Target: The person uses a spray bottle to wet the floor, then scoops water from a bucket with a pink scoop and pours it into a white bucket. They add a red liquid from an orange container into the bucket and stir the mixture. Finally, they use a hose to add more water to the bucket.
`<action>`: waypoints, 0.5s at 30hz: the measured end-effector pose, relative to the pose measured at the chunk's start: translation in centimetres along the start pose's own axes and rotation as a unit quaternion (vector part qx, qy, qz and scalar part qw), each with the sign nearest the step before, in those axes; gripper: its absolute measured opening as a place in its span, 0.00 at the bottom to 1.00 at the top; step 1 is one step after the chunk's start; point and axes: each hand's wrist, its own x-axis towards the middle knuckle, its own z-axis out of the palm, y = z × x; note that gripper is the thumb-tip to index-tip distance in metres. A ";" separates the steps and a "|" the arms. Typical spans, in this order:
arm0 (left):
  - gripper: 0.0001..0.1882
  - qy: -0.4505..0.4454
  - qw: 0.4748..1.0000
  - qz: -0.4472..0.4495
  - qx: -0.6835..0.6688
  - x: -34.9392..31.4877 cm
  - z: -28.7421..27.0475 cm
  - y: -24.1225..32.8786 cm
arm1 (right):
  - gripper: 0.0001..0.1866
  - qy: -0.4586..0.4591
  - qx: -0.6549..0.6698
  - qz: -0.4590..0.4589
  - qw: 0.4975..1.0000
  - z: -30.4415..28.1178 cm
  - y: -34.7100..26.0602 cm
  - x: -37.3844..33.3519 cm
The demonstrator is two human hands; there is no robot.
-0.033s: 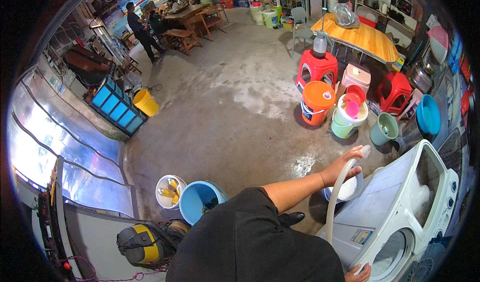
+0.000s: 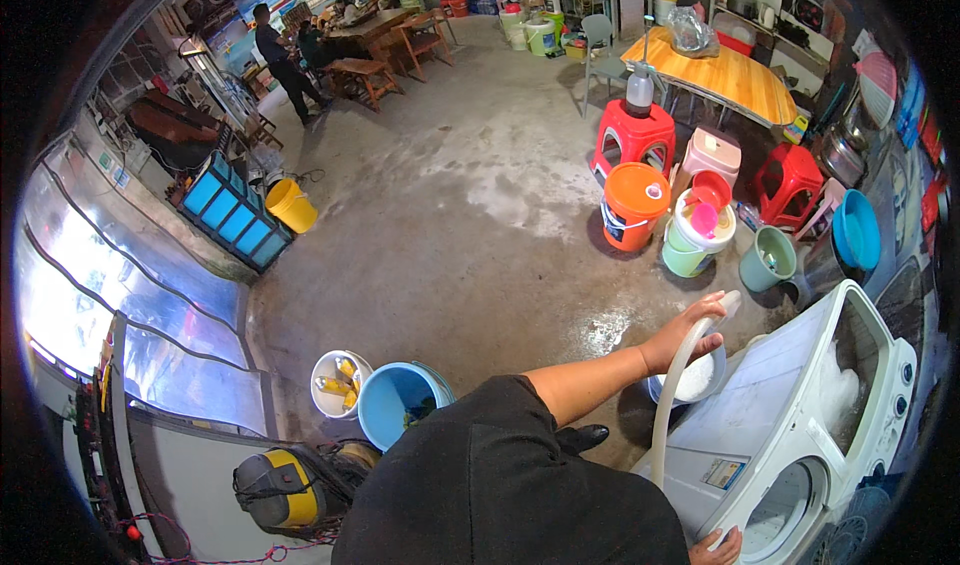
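My left hand (image 2: 690,333) is closed around a pale, flexible drain hose (image 2: 668,405) near its upper bend. The hose runs beside a white twin-tub washing machine (image 2: 745,395), whose two top openings face up. White suds lie in the farther tub (image 2: 842,390); the nearer, round opening (image 2: 785,505) shows a pale interior. Below my left hand, a bucket (image 2: 690,377) with whitish, foamy contents stands against the machine, partly hidden by hose and hand. My right hand (image 2: 716,547) has its fingers bent over the machine's near edge, and the lower frame cuts it off.
An orange lidded bucket (image 2: 636,205) and a pale green one (image 2: 695,240) stand beyond the machine, near red stools (image 2: 634,137). Behind me on the left are a blue bucket (image 2: 395,405), a white bucket (image 2: 325,405) and a yellow-black machine (image 2: 285,490). The floor (image 2: 600,330) looks wet.
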 end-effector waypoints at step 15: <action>0.26 0.005 1.000 0.014 0.003 -0.1 -0.1 0.1 | 0.17 -0.002 -0.013 0.017 1.000 0.4 0.3 -0.6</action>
